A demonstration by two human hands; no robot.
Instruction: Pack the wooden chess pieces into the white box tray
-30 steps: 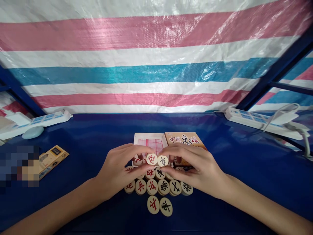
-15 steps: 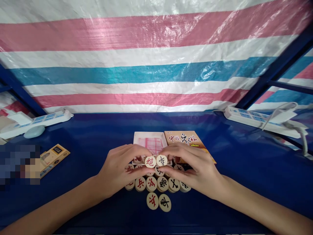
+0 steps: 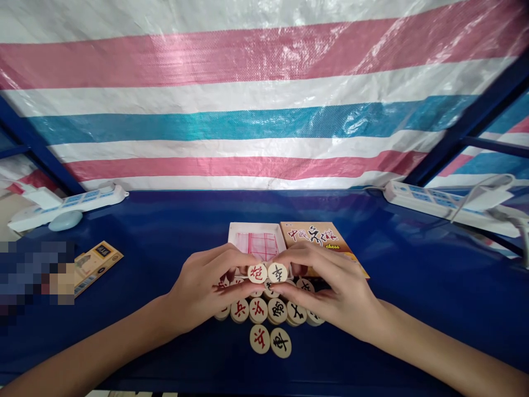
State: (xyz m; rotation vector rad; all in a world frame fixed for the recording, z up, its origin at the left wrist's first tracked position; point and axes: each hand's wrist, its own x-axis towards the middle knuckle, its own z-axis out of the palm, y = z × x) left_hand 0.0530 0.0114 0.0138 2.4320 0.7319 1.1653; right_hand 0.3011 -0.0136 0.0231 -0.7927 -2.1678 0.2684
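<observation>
Between thumb and fingers, my left hand grips a red-marked xiangqi piece. My right hand pinches a black-marked xiangqi piece the same way. The two pieces are side by side, their faces toward me, above stacked xiangqi pieces on the blue table. Part of those stacks is hidden by my hands. Closer to me lie a red piece and a black piece, next to each other. Behind my hands sits an open white box with a red-lined sheet inside.
A brown chess box lid lies right of the white box. Power strips stand at the left and right, beside the striped plastic sheet. A pale rounded object and a printed card box are at the left.
The whole view has shifted slightly, so everything appears a little farther right. Both hands keep their pieces in nearly the same pose.
</observation>
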